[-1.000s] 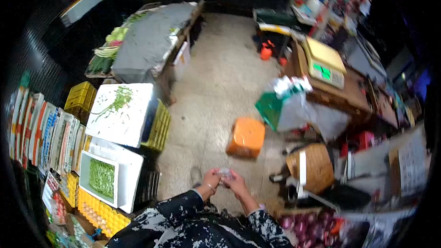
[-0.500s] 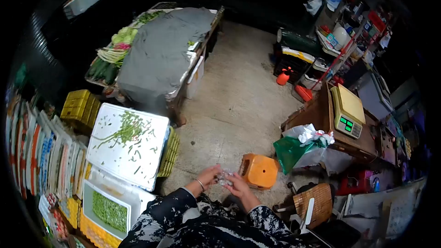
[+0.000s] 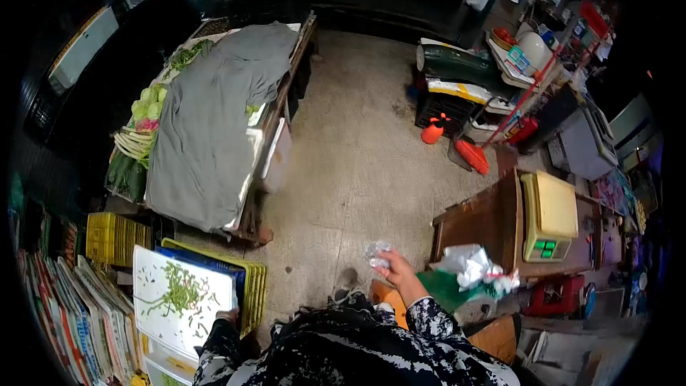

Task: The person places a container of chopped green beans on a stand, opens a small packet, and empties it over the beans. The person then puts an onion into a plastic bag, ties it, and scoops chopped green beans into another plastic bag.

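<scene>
My right hand (image 3: 395,269) is closed around a small clear crumpled plastic item (image 3: 377,253), held out above the floor in front of me. My left hand (image 3: 227,314) is low at the right edge of the white foam lid (image 3: 153,307); it is dark and its fingers are hard to make out. Green leaf scraps (image 3: 179,289) lie scattered on that lid. A yellow crate (image 3: 254,293) stands just beyond it. Part of an orange stool (image 3: 389,299) shows below my right hand.
A grey cloth (image 3: 214,114) covers a vegetable stand at the left. On the right a yellow scale (image 3: 554,207) sits on a brown wooden desk (image 3: 471,225), near plastic bags (image 3: 468,266). An orange spray bottle (image 3: 433,131) and a red dustpan (image 3: 471,156) are farther back.
My hands, together around the plastic item before, have parted. The left has moved to the foam lid; the right keeps the item. The view has shifted forward, and the stool is now mostly hidden.
</scene>
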A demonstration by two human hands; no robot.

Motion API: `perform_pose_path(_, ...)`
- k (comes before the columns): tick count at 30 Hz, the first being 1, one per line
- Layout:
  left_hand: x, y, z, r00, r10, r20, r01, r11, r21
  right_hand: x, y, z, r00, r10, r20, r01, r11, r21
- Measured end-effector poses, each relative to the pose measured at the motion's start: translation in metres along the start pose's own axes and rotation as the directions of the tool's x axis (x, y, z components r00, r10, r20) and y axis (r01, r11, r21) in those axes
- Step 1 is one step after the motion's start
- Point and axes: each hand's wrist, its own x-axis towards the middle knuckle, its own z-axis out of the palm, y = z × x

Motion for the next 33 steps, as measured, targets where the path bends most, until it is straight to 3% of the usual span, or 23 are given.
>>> perform_pose_path(1,0.041,-0.026,0.009,0.998,-0.008,0.06,0.002,0.994,0.107,0.018,-0.02,0.009,1.0,0.006,0.0,-0.006,1.0,-0.006)
perform_pose_path(3,0.064,-0.028,0.019,0.969,0.119,0.214,-0.186,0.926,0.329,0.057,-0.061,0.023,0.992,-0.005,0.13,0.005,1.0,0.002)
perform_pose_path(4,0.066,-0.011,0.021,0.892,0.306,0.333,-0.442,0.745,0.499,0.065,-0.085,0.04,0.981,0.01,0.191,-0.014,1.0,0.019)
perform_pose_path(5,0.068,0.007,0.022,0.765,0.476,0.433,-0.638,0.469,0.611,0.079,-0.104,0.054,0.98,0.014,0.199,-0.015,1.0,0.002)
perform_pose_path(7,0.073,0.055,0.025,0.804,0.394,0.446,-0.581,0.679,0.448,0.113,-0.14,0.088,0.99,-0.017,0.142,0.015,1.0,0.02)
perform_pose_path(9,0.084,0.125,0.023,0.814,0.366,0.451,-0.533,0.779,0.33,0.15,-0.173,0.109,0.987,-0.06,0.152,0.062,0.998,-0.006)
perform_pose_path(13,0.161,0.303,0.007,0.71,0.523,0.471,-0.682,0.676,0.278,0.212,-0.235,0.119,0.991,-0.122,0.052,0.122,0.992,0.008)
perform_pose_path(16,0.198,0.464,-0.012,0.623,0.656,0.426,-0.772,0.605,0.197,0.234,-0.27,0.105,0.98,-0.133,-0.148,0.145,0.987,0.072)
perform_pose_path(19,0.213,0.634,-0.03,0.516,0.791,0.329,-0.821,0.566,-0.071,0.245,-0.307,0.115,0.925,-0.114,-0.362,0.168,0.978,0.123)
perform_pose_path(22,0.206,0.788,-0.033,0.43,0.868,0.249,-0.766,0.497,-0.408,0.287,-0.342,0.099,0.951,-0.013,-0.308,0.052,0.992,0.117)
perform_pose_path(23,0.198,0.835,-0.032,0.465,0.851,0.244,-0.771,0.524,-0.362,0.294,-0.361,0.095,0.979,0.051,-0.199,-0.046,0.998,0.031)
perform_pose_path(24,0.187,0.883,-0.032,0.498,0.834,0.238,-0.772,0.552,-0.315,0.311,-0.378,0.099,0.973,0.104,-0.205,-0.091,0.993,0.07)
perform_pose_path(27,0.171,0.955,-0.033,0.435,0.848,0.304,-0.817,0.513,-0.262,0.37,-0.437,0.114,0.958,0.185,-0.217,-0.162,0.979,0.12)
perform_pose_path(29,0.177,0.976,-0.021,0.413,0.843,0.343,-0.845,0.496,-0.202,0.399,-0.497,0.15,0.974,0.092,-0.208,-0.082,0.995,0.056)
perform_pose_path(30,0.185,0.98,-0.015,0.408,0.84,0.358,-0.861,0.484,-0.154,0.448,-0.515,0.159,0.947,-0.047,-0.318,0.105,0.98,0.17)
perform_pose_path(31,0.192,0.978,-0.011,0.413,0.831,0.373,-0.874,0.476,-0.093,0.481,-0.544,0.145,0.996,-0.082,-0.038,0.084,0.996,0.041)
perform_pose_path(32,0.203,0.975,-0.008,0.418,0.821,0.389,-0.888,0.459,-0.016,0.481,-0.575,0.193,0.984,-0.125,-0.128,0.135,0.988,0.08)
perform_pose_path(33,0.216,0.968,-0.007,0.42,0.812,0.406,-0.902,0.423,0.086,0.498,-0.604,0.213,0.987,-0.161,-0.025,0.162,0.985,0.054)
